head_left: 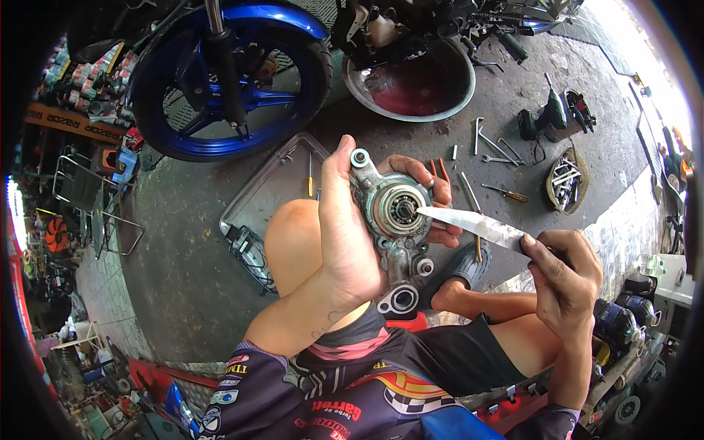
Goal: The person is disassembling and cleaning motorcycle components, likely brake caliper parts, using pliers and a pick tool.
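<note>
Head view: closest to me, the right hand (568,282) pinches a flat metal blade (480,226) between thumb and fingers, its tip at the bearing (405,208); I can't tell whether they touch. The left hand (348,246) curls half closed around the greasy metal housing (396,253), holding it up above the person's lap. Beyond, a screwdriver (310,183) lies in a tray (282,198); farther off stand a basin (414,119) and a blue motorcycle wheel (268,97).

Dark, scuffed floor (183,253) spreads around the blue wheel (265,97). Left of the wheel stands a crowded, orange-edged shelf (55,119); pale tiles (99,290) lie below-left of the wheel; bright light (664,55) glares far to its right.
</note>
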